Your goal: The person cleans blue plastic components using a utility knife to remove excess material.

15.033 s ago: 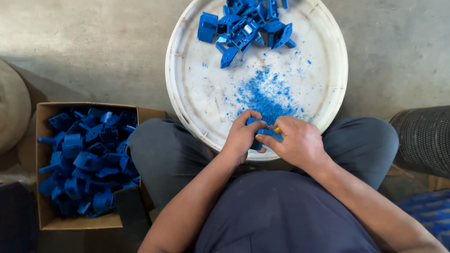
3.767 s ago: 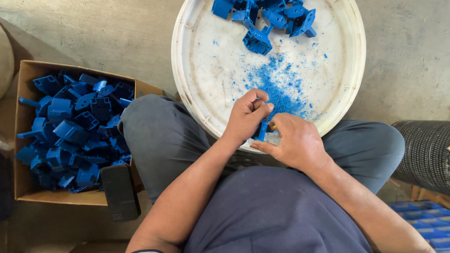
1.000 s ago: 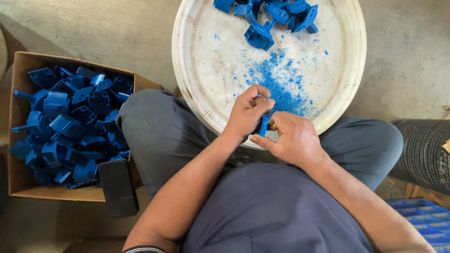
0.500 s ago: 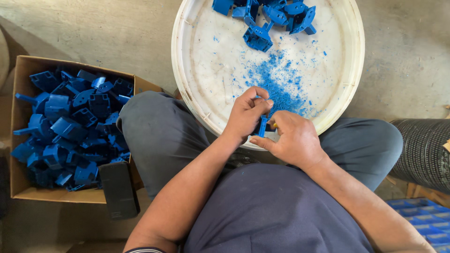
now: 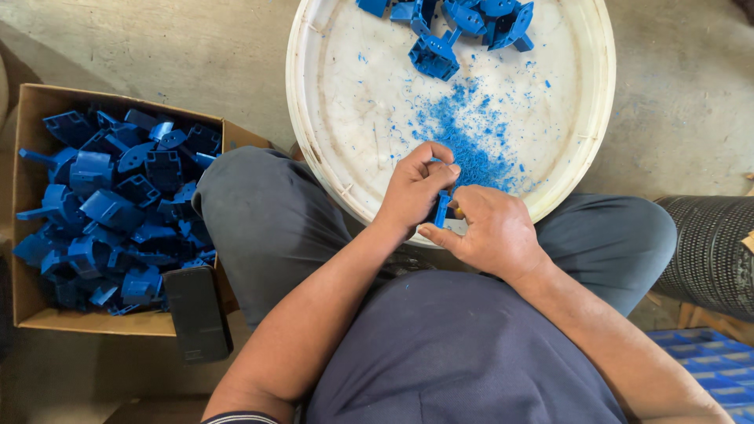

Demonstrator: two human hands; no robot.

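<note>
My left hand (image 5: 415, 188) and my right hand (image 5: 485, 232) meet over the near rim of a round white tray (image 5: 330, 94) that rests on my lap. Both hands grip one small blue plastic part (image 5: 441, 209) between them, mostly hidden by the fingers. Just beyond my hands lies a patch of blue plastic shavings (image 5: 465, 141) on the tray. Several more blue plastic parts (image 5: 455, 27) are piled at the tray's far edge.
A cardboard box (image 5: 35, 314) full of blue plastic parts (image 5: 110, 204) stands on the concrete floor at my left knee. A black phone (image 5: 197, 312) leans on its near corner. A dark ribbed cylinder (image 5: 711, 251) lies at the right, with a blue crate (image 5: 707, 369) below it.
My hands stay together on the blue part with only small finger shifts. The view has moved slightly; the tray and box have not moved.
</note>
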